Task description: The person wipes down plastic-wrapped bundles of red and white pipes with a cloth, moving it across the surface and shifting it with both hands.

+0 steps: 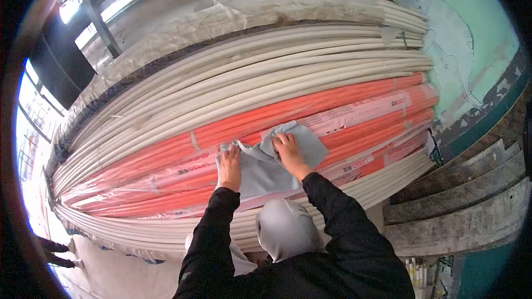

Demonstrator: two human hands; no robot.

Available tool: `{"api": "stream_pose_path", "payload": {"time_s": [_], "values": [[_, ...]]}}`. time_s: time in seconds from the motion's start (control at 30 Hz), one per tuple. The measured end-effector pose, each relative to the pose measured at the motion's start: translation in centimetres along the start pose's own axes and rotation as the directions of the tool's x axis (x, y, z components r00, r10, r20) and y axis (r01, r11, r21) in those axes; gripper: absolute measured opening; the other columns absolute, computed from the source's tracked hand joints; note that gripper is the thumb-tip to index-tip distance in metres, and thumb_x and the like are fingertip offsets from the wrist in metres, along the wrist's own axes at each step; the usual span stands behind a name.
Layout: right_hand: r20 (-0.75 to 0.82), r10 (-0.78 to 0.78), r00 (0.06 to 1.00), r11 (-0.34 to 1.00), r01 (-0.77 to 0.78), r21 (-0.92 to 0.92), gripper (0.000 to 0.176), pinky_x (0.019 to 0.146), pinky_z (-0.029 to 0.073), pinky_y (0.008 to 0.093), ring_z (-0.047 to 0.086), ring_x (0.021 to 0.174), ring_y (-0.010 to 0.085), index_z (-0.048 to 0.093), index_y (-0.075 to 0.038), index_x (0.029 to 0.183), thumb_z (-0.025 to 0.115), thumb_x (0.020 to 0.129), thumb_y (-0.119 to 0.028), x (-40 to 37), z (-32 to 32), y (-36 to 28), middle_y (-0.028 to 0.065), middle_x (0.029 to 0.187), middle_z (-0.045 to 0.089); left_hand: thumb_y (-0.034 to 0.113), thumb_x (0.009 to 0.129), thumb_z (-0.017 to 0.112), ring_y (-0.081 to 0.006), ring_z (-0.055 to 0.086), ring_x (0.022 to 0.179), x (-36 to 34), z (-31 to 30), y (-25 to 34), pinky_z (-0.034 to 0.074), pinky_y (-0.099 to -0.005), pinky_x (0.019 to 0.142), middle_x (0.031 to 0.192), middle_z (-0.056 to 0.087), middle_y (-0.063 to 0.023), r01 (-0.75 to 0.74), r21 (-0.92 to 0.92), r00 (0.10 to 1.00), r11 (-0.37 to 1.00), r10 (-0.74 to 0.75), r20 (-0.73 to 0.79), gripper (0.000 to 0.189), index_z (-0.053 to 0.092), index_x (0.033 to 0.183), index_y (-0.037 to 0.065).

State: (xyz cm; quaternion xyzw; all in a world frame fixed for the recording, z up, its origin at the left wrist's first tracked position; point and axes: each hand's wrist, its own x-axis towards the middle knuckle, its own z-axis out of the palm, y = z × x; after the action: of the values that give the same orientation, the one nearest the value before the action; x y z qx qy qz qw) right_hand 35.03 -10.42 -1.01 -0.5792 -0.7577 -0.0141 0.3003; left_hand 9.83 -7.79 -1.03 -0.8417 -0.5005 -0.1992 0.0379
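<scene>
A grey cloth (257, 174) lies over plastic-wrapped bundles of red pipes (354, 124) in front of me. At the cloth's upper left corner, my left hand (230, 169) has its fingers closed on the edge. My right hand (292, 155) grips a bunched fold farther right, and part of the cloth spreads out beyond it. Printed film (194, 169) covers the red bundles. Both hands rest close to the pipes, and the fabric hides the pipes underneath.
Long white pipes (233, 69) are stacked behind the red bundles, with more white pipes (127, 227) nearer me. Curved worn boards (460, 216) stand at the right by a painted green wall (487, 27). Another person's dark-clothed legs (55, 252) show at lower left.
</scene>
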Motion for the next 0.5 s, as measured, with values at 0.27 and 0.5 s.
{"api": "stream_pose_path", "payload": {"time_s": [0.27, 0.5], "values": [[0.121, 0.131, 0.984, 0.980, -0.110, -0.165, 0.073, 0.118, 0.021, 0.0629, 0.025, 0.147, 0.0432, 0.037, -0.011, 0.154, 0.068, 0.088, -0.025, -5.2, -1.2, 2.5, 0.0161, 0.160, 0.030, 0.001, 0.089, 0.050, -0.0404, 0.031, 0.146, -3.1, 0.2, 0.8, 0.028, -0.0527, 0.120, 0.159, 0.034, -0.0169, -0.033, 0.103, 0.999, 0.994, 0.028, 0.046, 0.063, 0.039, 0.150, 0.001], [0.135, 0.444, 0.886, 0.867, -0.387, -0.314, 0.082, 0.117, 0.011, 0.0677, 0.008, 0.151, 0.0497, 0.020, -0.013, 0.161, 0.058, 0.097, -0.049, -4.2, -6.3, 10.7, 0.0216, 0.166, 0.010, -0.001, 0.086, 0.051, -0.0433, 0.025, 0.149, -2.6, 0.3, 1.6, 0.024, -0.0560, 0.120, 0.161, 0.027, -0.0188, 0.012, 0.112, 0.993, 0.994, -0.025, 0.118, 0.067, 0.036, 0.151, -0.001]]}}
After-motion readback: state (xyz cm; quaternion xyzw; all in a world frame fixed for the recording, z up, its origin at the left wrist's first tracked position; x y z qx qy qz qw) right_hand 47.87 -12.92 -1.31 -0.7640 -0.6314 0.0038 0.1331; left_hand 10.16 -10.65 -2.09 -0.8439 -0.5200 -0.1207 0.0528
